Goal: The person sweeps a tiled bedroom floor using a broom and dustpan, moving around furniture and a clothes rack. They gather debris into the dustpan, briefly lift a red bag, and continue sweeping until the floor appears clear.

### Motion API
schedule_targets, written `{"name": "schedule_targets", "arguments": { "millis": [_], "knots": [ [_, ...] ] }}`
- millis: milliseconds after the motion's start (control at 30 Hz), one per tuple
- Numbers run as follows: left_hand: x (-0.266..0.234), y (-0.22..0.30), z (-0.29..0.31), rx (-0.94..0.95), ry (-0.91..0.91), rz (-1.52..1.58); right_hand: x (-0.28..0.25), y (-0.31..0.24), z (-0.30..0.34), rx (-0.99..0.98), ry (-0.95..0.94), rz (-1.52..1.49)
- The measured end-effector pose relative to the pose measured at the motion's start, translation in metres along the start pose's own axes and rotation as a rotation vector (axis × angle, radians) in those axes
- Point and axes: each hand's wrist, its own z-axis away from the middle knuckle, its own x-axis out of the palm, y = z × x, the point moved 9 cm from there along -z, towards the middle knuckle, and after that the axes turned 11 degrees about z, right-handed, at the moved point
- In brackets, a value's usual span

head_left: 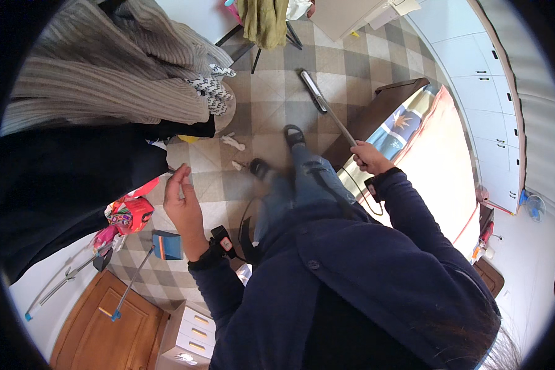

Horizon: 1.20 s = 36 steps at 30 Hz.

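Observation:
My right hand [369, 158] is closed around the grey pole of a flat mop [341, 123]. The mop's long narrow head [312, 90] rests on the checked floor ahead of my feet. On the left, my left hand [184, 206] is raised with its fingertips pinched together beside the edge of a hanging black garment [105, 179]. A small dark piece shows between the fingertips and the cloth; I cannot make out what it is. Above the black garment hangs a ribbed grey-brown garment [117, 74].
A bed [447, 148] with a dark wooden end [376, 117] stands to my right, before white cabinets [487, 92]. Crumpled white scraps [233, 142] lie on the floor. At lower left are a blue dustpan [167, 245], a red bag [129, 216] and a drawer unit [194, 333].

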Motion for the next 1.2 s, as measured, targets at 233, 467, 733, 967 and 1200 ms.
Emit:
{"name": "schedule_targets", "arguments": {
  "millis": [233, 467, 733, 967, 1200],
  "knots": [
    [-0.049, 0.009, -0.008, 0.162, -0.191, -0.322, 0.085, 0.017, -0.005, 0.107, -0.099, 0.202],
    [-0.019, -0.003, 0.021, 0.134, -0.327, -0.192, 0.102, -0.021, 0.022, 0.005, -0.226, -0.053],
    [0.04, 0.043, -0.006, 0.311, -0.483, -0.195, 0.086, -0.099, 0.025, -0.391, 0.041, 0.666],
    [0.126, 0.082, -0.056, 0.421, -0.617, -0.043, 0.055, -0.157, 0.028, -0.493, 0.14, 0.881],
    [0.182, 0.064, -0.104, 0.149, -0.58, 0.025, -0.026, -0.217, 0.101, -0.656, 0.149, 1.021]
  ]
}}
